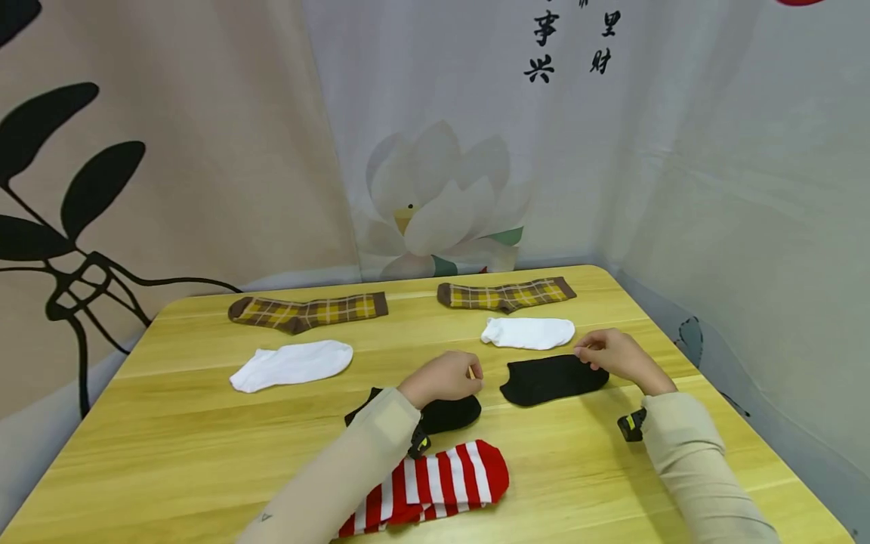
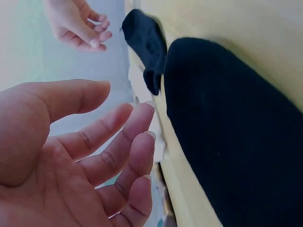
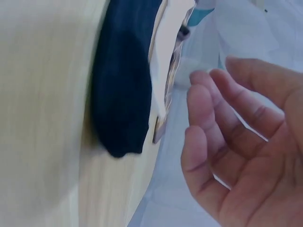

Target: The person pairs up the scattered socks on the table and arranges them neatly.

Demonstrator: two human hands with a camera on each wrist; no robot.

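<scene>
Over a black ankle sock (image 1: 451, 415) near the middle of the table, my left hand (image 1: 443, 379) hovers with loosely bent fingers and nothing in them. In the left wrist view that sock (image 2: 236, 127) lies flat beside the fingertips. A second black sock (image 1: 552, 380) is laid out to its right. My right hand (image 1: 621, 357) hangs above this one's right end; the right wrist view shows its fingers (image 3: 201, 109) relaxed and apart from the cloth. Below the left hand, partly behind the forearm, lies a red-and-white striped sock bundle (image 1: 451, 480).
Farther back lie two white socks, one at left (image 1: 295, 365) and one at right (image 1: 529, 332). Behind them are two brown-and-yellow plaid socks, left (image 1: 313, 310) and right (image 1: 506, 295). A printed curtain (image 1: 258, 151) hangs behind the wooden table (image 1: 170, 446).
</scene>
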